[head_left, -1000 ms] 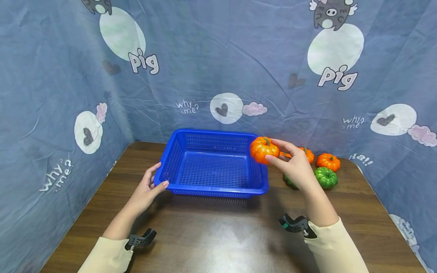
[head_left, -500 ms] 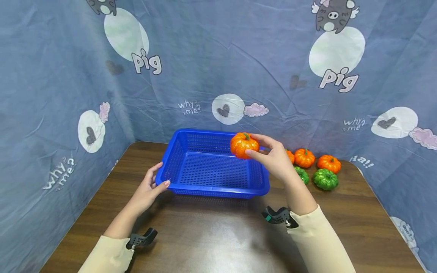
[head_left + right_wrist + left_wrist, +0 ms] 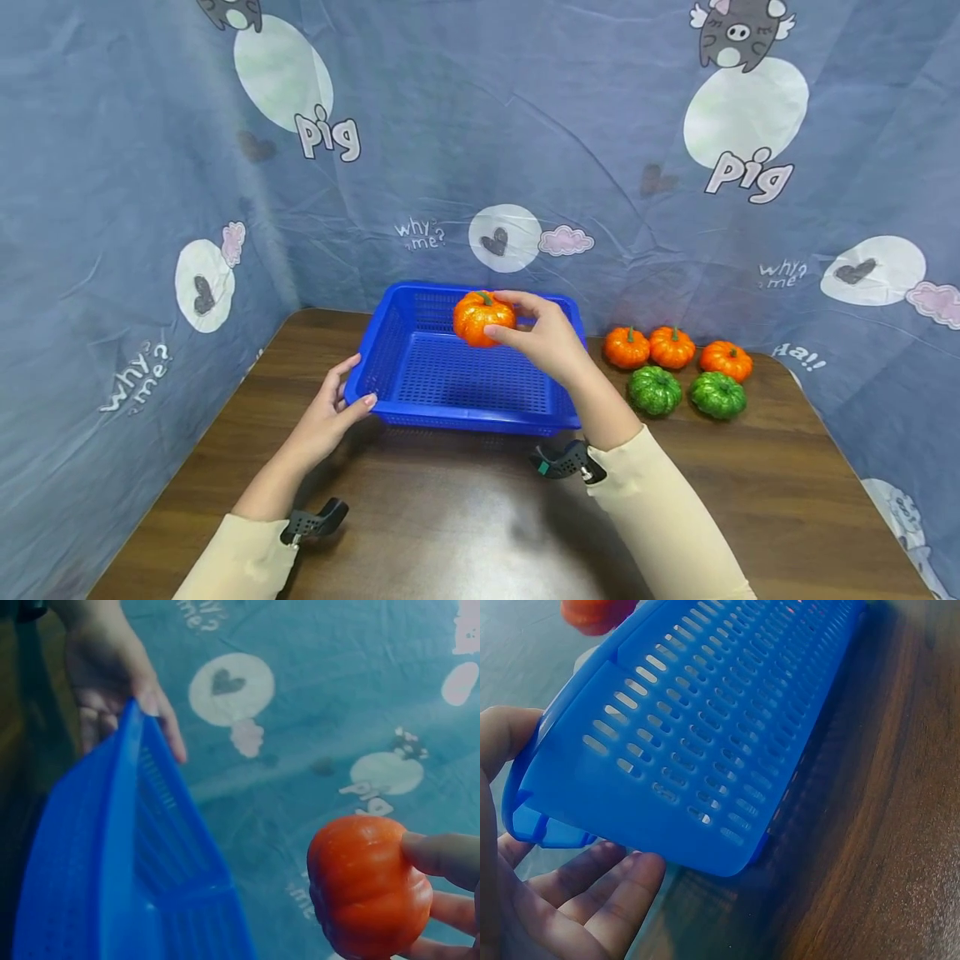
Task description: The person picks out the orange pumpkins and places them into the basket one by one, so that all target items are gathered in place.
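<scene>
The orange pumpkin [image 3: 477,321], cut off at the top of the left wrist view, is above the blue basket [image 3: 457,414], in the grip of the right hand [image 3: 543,337], whose forearm [image 3: 606,408] hides part of the basket's right side. The left hand's [image 3: 332,410] grip holds the basket's left end. Rightward, three more pumpkins [image 3: 672,348] and two green pumpkins [image 3: 655,392] rest on the tabletop [image 3: 450,500].

Glossy pumpkin [image 3: 474,323], plastic basket [image 3: 467,383], wood-grained table [image 3: 450,508]
</scene>
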### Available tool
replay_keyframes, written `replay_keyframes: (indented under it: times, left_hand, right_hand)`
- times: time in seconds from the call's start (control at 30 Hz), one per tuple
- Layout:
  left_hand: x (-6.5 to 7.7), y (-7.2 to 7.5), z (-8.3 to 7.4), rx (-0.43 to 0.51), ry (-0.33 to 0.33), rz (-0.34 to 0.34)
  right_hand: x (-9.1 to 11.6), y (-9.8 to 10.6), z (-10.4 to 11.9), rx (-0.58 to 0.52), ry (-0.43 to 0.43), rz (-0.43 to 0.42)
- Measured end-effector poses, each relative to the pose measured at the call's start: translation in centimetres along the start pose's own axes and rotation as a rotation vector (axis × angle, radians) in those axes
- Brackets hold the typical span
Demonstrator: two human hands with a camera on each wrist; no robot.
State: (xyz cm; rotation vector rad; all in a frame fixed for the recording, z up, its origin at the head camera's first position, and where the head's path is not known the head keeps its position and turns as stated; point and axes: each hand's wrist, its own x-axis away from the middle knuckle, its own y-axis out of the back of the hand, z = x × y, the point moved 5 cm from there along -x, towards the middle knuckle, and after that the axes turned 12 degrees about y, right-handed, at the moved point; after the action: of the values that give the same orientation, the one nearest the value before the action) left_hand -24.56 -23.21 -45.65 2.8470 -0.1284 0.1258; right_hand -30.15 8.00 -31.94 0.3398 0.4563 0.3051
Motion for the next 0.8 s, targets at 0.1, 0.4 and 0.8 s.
replay_keyframes:
  times: [0.1,0.4,0.8]
  left_hand:
    - [-0.1,-0.1,0.0,-0.002,0.001,0.003]
    - [0.0,-0.1,-0.2,-0.01,0.007,0.001]
    - [0.2,0.0,-0.5,-0.008,0.015,-0.004]
  right_hand:
    - [-0.5,-1.0,-0.3,0.016,0.0,0.008]
    - [-1.9,-4.7,-1.5,0.112,0.014,0.088]
    - [-3.2,-8.3,-3.5,0.206,-0.029,0.188]
